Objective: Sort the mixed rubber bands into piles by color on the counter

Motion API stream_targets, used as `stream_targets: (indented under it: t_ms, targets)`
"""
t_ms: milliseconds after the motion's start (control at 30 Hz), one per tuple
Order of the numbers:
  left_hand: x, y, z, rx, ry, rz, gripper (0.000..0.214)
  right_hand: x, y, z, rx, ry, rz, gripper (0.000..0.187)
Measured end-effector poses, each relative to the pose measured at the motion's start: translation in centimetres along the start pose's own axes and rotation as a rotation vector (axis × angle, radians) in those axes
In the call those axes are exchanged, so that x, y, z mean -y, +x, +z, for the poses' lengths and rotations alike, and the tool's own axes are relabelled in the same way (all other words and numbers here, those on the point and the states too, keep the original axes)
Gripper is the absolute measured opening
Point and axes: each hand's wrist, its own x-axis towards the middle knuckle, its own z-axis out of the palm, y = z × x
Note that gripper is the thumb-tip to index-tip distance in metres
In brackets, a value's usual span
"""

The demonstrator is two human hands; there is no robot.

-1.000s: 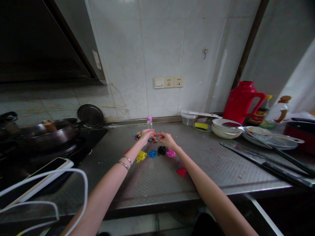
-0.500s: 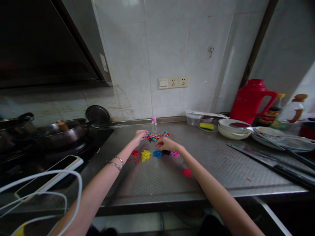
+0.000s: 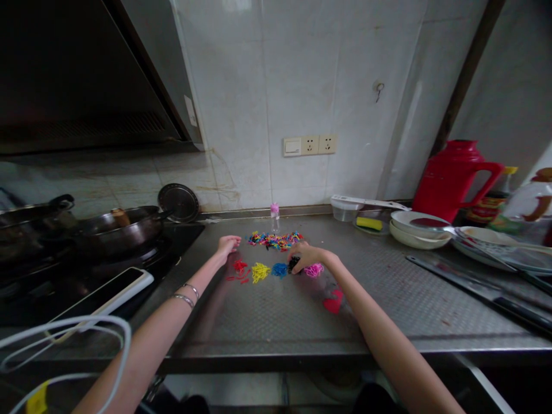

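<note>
My right hand (image 3: 305,253) is bent over the pile of small black rubber bands (image 3: 294,264), its thumb and fingers closed round part of it. My left hand (image 3: 228,245) hovers left of the mixed heap of coloured rubber bands (image 3: 273,241); its fingers are pressed together, and anything between them is too small to see. In a row nearer me lie red bands (image 3: 240,267), a few of them scattered, then yellow bands (image 3: 260,272), blue bands (image 3: 279,269) and, beyond the black ones, pink bands (image 3: 314,269). Behind the heap stands a small clear bottle (image 3: 275,221) with a pink cap.
A red heart-shaped piece (image 3: 333,301) lies beside my right forearm. To the right are a knife (image 3: 452,281), stacked bowls (image 3: 418,234), a yellow sponge (image 3: 369,223) and a red thermos (image 3: 448,181). Leftward are a pan (image 3: 123,230), a white-edged device (image 3: 103,299) and white cables (image 3: 123,339).
My right hand has moved from the mixed heap to the black bands, rightward and nearer me. My left hand has drawn away from the heap to the left. The view has shifted slightly.
</note>
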Motion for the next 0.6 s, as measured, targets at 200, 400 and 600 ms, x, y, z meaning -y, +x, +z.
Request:
stream_targets:
  t_ms: [200, 400, 600]
  targets:
    - [-0.2, -0.6, -0.2, 0.000, -0.019, 0.020, 0.017, 1.4, 0.0, 0.7, 0.042, -0.095, 0.044, 0.028]
    - [-0.3, -1.2, -0.2, 0.025, -0.005, 0.034, 0.020, 1.4, -0.2, -0.6, 0.105, -0.065, 0.036, 0.032]
    - [-0.5, -1.1, -1.2, 0.032, 0.034, 0.061, 0.022, 0.7, -1.2, -2.7, 0.196, -0.176, 0.220, 0.048]
